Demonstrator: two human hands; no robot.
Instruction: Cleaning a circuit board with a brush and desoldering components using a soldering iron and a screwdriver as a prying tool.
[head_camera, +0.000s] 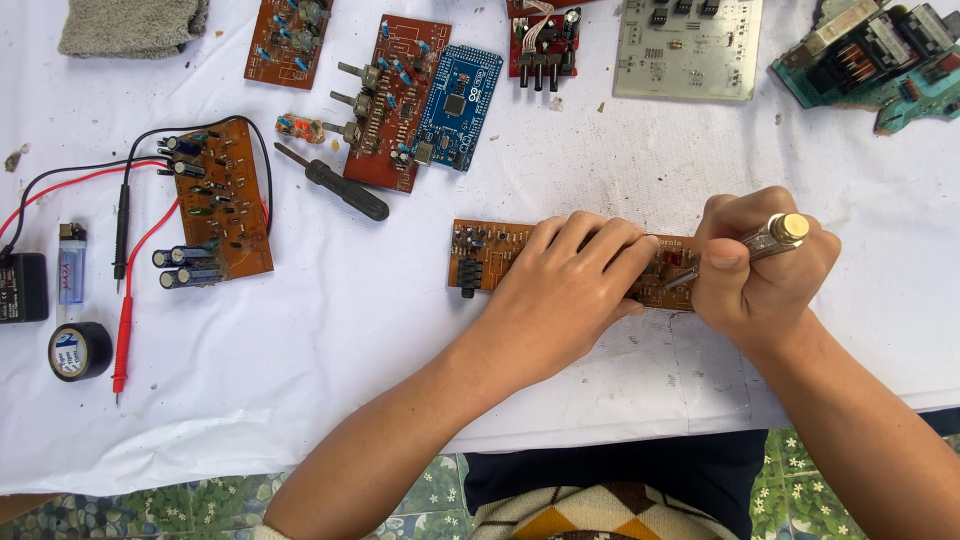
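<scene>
White cloth covers the table; left hand pins a circuit board, right hand grips a screwdriver.

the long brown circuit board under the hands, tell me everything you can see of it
The long brown circuit board is a narrow orange-brown strip lying flat, lengthwise, on the white table cover. Small components stud its bare left end, with a black part at the lower left corner. The left hand lies palm down across its middle, hiding it there. The right hand grips a clear-handled, brass-capped tool whose tip meets the right end.
</scene>
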